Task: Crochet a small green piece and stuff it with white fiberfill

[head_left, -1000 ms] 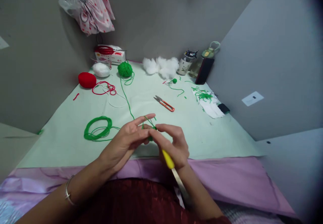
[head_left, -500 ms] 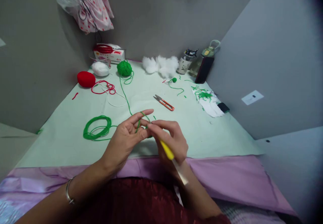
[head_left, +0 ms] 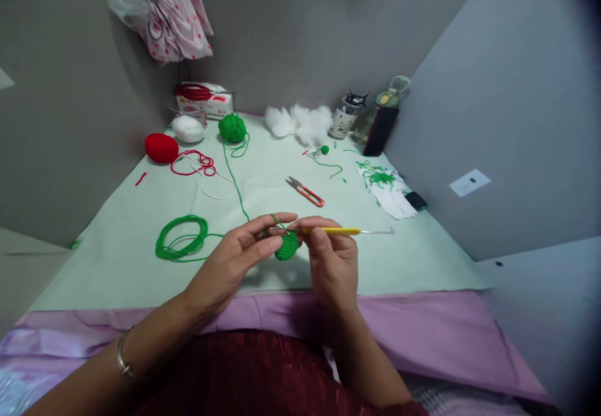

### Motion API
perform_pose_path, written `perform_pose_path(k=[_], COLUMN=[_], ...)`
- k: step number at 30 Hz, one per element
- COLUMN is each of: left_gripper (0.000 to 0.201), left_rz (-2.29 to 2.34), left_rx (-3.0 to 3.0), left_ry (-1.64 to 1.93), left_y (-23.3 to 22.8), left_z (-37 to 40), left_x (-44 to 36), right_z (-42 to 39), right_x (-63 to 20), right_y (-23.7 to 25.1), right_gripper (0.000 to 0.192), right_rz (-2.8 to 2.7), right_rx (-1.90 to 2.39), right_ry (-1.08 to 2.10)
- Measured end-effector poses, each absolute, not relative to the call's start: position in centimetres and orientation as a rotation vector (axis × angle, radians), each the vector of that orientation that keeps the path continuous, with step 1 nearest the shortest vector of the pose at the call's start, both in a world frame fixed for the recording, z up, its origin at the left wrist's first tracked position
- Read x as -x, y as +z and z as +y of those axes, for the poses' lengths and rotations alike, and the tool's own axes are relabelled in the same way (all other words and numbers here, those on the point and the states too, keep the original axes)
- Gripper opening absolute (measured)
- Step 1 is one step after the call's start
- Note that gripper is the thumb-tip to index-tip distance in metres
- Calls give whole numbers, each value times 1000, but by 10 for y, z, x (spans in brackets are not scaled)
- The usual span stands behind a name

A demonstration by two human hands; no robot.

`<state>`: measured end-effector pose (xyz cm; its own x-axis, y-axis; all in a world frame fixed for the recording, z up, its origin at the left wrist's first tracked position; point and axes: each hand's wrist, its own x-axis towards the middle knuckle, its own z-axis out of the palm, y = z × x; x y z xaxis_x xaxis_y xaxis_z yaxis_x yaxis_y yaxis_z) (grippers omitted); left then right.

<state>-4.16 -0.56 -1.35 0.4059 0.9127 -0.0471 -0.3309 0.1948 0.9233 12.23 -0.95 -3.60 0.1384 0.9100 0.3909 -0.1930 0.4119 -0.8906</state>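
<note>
Head view: both forearms reach forward from the bottom edge over the near part of the pale green table (head_left: 413, 259). The left hand (head_left: 235, 259) lies palm half up, forefinger stretched toward the right, its thumb and fingers pinching the small green crocheted piece (head_left: 287, 246) with a strand of green yarn (head_left: 235, 184) running over the forefinger. The right hand (head_left: 331, 259) stands knuckles up, fingers curled, thumb and forefinger pinched on the yellow-handled crochet hook (head_left: 335, 231); the hook lies level, its metal end pointing right, its other end at the crocheted piece. The piece hangs between the 2 hands, just above the table.

Counted on the table: 1 green yarn ball (head_left: 232, 128), whose strand leads to the hands; 1 red yarn ball (head_left: 161, 147); 1 white yarn ball (head_left: 188, 129); 1 loose green coil (head_left: 182, 238) near the left hand; 1 pair of orange-handled snips (head_left: 305, 192) beyond the hands; 1 heap of white stuffing (head_left: 300, 123); 2 bottles (head_left: 345, 117) at the far corner.
</note>
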Motion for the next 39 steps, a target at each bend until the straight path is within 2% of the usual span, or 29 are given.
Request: perform_pose_path(k=[6,10,24,32,39], left_gripper=[41,41,35,35,32], left_rz=[662,718,822,867,921], left_rx=[-1068,-1154,-1258,-1326,-1363], left_ry=[873,909,950,973,1005], left_y=[-17,-13,-8,-7,-6], left_z=[0,-1,-2,-2,-1], left_x=[54,56,55,55,54], right_z=[-4,-8,-19,-20,-25], right_x=[-126,-126,-134,-131,-132], right_y=[-31,-26,-27,-27,-25], right_gripper=[20,21,21,20,21], right_rz=[-983,-952,-1157,-1190,-1364], right_rx=[705,707,745,736,834], right_ry=[1202,1233,1000,970,736])
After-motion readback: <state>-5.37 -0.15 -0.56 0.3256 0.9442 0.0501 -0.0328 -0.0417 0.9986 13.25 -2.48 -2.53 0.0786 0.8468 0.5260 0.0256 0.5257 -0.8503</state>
